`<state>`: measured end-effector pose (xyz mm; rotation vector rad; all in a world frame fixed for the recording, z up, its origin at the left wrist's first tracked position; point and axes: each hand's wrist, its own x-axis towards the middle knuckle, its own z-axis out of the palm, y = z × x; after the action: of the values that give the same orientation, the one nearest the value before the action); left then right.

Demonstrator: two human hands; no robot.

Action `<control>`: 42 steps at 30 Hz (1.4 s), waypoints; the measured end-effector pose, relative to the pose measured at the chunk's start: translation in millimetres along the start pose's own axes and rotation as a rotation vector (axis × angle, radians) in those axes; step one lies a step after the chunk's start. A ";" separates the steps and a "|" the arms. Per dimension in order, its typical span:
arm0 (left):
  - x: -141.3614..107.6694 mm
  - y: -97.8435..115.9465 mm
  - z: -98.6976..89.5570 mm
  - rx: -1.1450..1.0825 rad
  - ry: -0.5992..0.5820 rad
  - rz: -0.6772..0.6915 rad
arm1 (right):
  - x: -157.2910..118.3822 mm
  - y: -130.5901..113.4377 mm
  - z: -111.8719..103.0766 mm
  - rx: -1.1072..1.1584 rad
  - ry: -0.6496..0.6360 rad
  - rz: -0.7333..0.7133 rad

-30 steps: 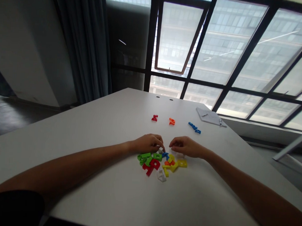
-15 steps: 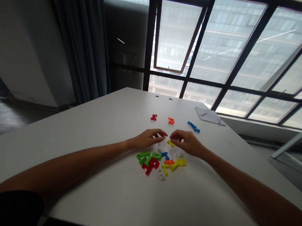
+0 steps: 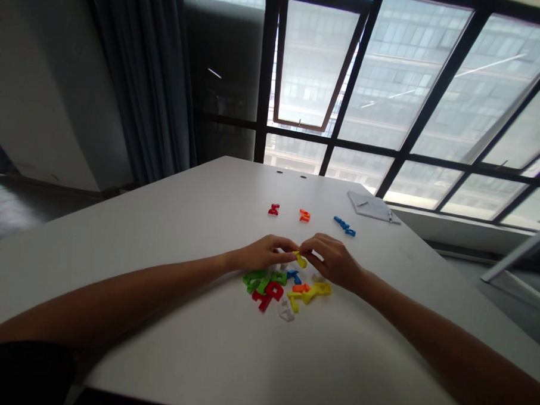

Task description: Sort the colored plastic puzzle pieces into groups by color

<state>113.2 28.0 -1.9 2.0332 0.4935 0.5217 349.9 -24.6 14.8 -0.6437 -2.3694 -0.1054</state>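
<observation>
Our left hand (image 3: 265,253) and right hand (image 3: 332,260), fingertips pinching a yellow plastic piece (image 3: 300,260), above a heap of coloured pieces (image 3: 270,285)

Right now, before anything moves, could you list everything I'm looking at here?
white table: one, white, under everything below
window: one, dark-framed, beyond the table, one pane tilted open
curtain: one, dark teal, left of the window
notepad: one, pale grey, far right of the table
pen: one, colour unclear, at the notepad's right edge
red plastic piece: one, red, far side of the table
orange plastic piece: one, orange, right of the red one
blue plastic pieces: a short row, blue, right of the orange one
pile of plastic pieces: several, green, red, blue, orange, yellow and white, just below the hands
yellow plastic piece: one, yellow, between the fingertips of both hands
left hand: one, bare, on the yellow piece
right hand: one, bare, on the yellow piece
</observation>
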 end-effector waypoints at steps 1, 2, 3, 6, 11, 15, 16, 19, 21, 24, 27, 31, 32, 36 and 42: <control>-0.2 0.7 0.2 0.021 0.022 0.009 | 0.4 -1.6 0.0 0.008 0.005 0.010; -0.4 1.2 0.5 0.042 0.056 0.020 | 0.9 -3.8 -0.1 0.017 0.019 0.040; -0.4 1.2 0.9 0.063 0.101 0.033 | 1.6 -6.4 -0.3 0.025 0.040 0.091; 0.5 -2.1 1.2 0.119 0.268 0.076 | 2.6 -13.7 0.4 0.008 0.082 0.283; 3.0 -12.7 -0.3 0.091 0.372 0.064 | -0.9 -14.6 8.5 -0.109 0.027 0.381; 4.4 -17.0 0.6 0.041 0.372 0.057 | -1.5 -13.4 12.4 -0.121 0.049 0.394; 4.7 -17.0 1.1 0.035 0.370 0.060 | -0.9 -13.8 12.1 -0.116 0.055 0.390; 5.2 -15.5 2.2 0.045 0.372 0.070 | 1.0 -14.0 10.0 -0.122 0.064 0.358; 5.2 -14.6 1.2 0.071 0.378 0.070 | 1.0 -10.8 8.6 -0.153 0.069 0.322; 4.9 -17.7 -5.8 0.185 0.434 0.073 | -2.3 1.4 6.8 -0.206 0.100 0.273; 4.7 -29.7 -19.2 0.384 0.522 0.093 | -8.6 19.4 4.7 -0.199 0.108 0.235; 4.8 -50.5 -34.6 0.536 0.482 0.053 | -18.2 42.4 4.5 -0.156 0.077 0.260; 5.0 -54.1 -36.1 0.548 0.476 0.034 | -20.4 47.5 5.8 -0.153 0.072 0.289; 5.3 -57.8 -33.2 0.568 0.435 0.021 | -28.5 65.7 17.4 -0.151 0.013 0.442; 4.3 -52.2 -27.7 0.605 0.377 0.040 | -29.7 77.4 22.5 -0.100 -0.067 0.591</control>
<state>94.7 74.3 -34.0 2.5288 0.9245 0.8667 392.8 36.0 -28.4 -1.3815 -2.1472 0.0595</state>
